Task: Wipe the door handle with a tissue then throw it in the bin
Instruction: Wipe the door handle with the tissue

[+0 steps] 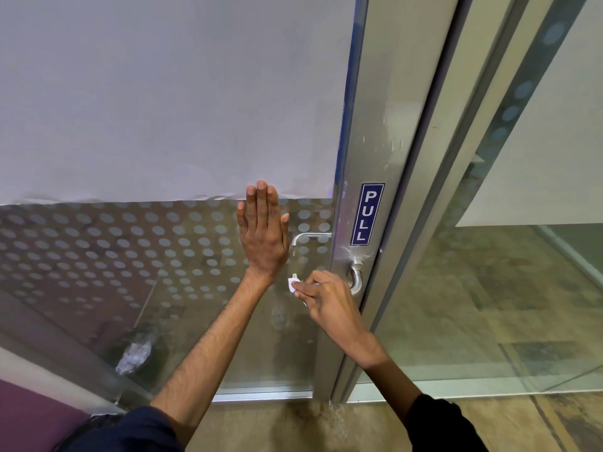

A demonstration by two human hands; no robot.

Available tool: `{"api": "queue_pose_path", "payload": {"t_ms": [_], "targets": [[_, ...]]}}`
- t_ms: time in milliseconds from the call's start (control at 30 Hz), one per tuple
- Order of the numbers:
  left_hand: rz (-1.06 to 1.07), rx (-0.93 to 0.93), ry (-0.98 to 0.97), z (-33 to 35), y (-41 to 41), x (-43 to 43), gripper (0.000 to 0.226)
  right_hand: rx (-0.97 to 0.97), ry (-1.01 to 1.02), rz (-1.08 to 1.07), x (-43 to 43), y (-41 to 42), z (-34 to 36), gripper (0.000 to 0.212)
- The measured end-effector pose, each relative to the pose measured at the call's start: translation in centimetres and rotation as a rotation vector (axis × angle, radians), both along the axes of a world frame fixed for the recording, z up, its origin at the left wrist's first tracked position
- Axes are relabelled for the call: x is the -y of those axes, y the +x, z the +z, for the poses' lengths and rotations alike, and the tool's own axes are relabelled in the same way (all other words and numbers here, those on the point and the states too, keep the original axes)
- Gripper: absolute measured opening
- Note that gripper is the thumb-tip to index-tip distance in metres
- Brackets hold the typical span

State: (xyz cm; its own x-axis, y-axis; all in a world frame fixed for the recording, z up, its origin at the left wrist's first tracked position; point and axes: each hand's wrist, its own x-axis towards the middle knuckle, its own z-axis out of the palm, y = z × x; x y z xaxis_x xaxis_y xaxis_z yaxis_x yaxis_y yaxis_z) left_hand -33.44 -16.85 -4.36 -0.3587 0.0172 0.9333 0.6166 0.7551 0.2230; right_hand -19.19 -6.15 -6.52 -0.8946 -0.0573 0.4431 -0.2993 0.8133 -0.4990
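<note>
The glass door [163,288] fills most of the view, frosted above and dotted below, with a metal stile [368,158] down its right edge carrying a blue PULL sign [367,214]. No bin shows anywhere in view, so the throw-away step has no visible target yet; a crumpled pale lump [135,353] seen low through the glass is too unclear to name.

The left hand [262,238] lies flat and open on the glass, fingers together and pointing up, holding nothing; I judge it braces the door. If that hand eases off, wiping pressure could swing the door and drag the handle away from the tissue. The palm may also leave smears on the glass.

The right hand [326,303] is closed on the tissue [291,284], pinching it around the free end of the handle [356,278], whose curved neck rises from the stile just right of the knuckles. A second lever [306,238] shows through the glass on the far side.

The tissue is small and mostly hidden in the fingers. The main risk is that it slips off the end, so bare fingertips rub the metal, or that it tears and sheds bits. Wiping only the tip would also leave the neck near the stile uncleaned.
</note>
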Motion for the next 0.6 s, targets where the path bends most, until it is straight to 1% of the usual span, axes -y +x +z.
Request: {"api": "queue_pose_path", "payload": {"t_ms": [100,267,467,600], "targets": [[-0.005,0.000,-0.006,0.2,0.3,0.0,0.056,-0.016,0.028,-0.016,-1.2,0.9,-0.6,0.019],[-0.007,0.010,-0.005,0.4,0.6,0.1,0.057,-0.017,-0.074,-0.093,-4.6,1.6,-0.7,0.014],[-0.003,0.022,-0.009,0.6,0.8,0.0,0.057,-0.034,-0.092,-0.192,-6.7,1.4,-0.7,0.015],[-0.012,0.023,-0.003,0.4,0.6,0.0,0.056,-0.075,-0.089,-0.217,-7.1,0.7,-0.8,0.017]]}}
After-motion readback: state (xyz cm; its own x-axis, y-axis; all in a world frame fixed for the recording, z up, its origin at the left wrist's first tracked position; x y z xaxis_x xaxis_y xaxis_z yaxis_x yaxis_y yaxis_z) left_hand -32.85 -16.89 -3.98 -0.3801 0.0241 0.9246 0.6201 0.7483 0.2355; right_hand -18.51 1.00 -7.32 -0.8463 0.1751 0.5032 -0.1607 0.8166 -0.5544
